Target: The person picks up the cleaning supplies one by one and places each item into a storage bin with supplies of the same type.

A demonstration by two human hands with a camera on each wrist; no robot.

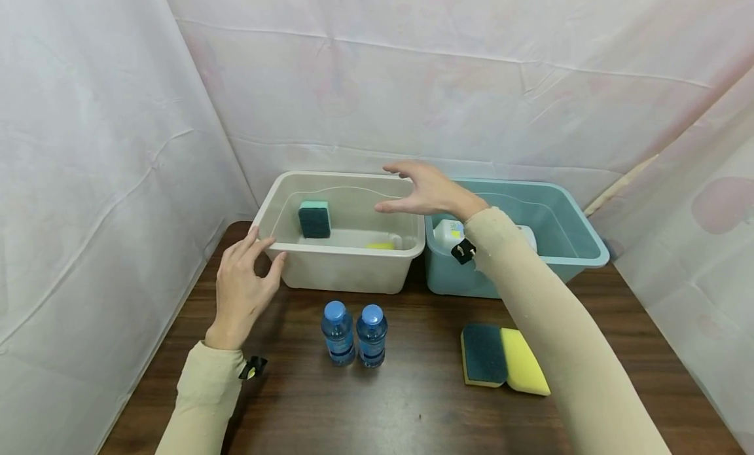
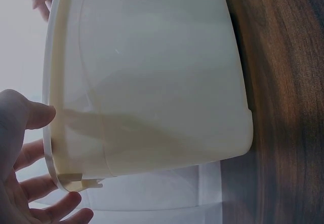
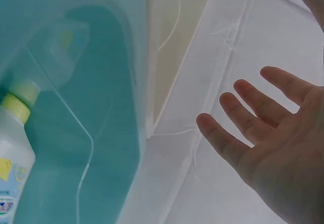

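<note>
My left hand point(image 1: 244, 294) is at the front left corner of a cream plastic bin point(image 1: 347, 268), its loosely spread fingers and thumb right at the rim; the left wrist view shows the thumb overlapping that rim. Above the bin's right end hovers my right hand point(image 1: 424, 190), fingers spread and nothing in them. Inside the cream bin a green-and-dark sponge point(image 1: 315, 220) leans on the left part, and a yellow item point(image 1: 381, 245) shows low on the right. A blue-green bin point(image 1: 568, 229) stands alongside, with a white yellow-capped bottle point(image 3: 12, 158) in it, partly hidden by my right arm in the head view.
Two small blue-capped water bottles point(image 1: 338, 340) stand side by side on the dark wooden table point(image 1: 389, 416). To their right lie a dark-topped sponge point(image 1: 484, 353) and a yellow sponge point(image 1: 523, 360). Pale curtains point(image 1: 353, 82) hang behind and at both sides.
</note>
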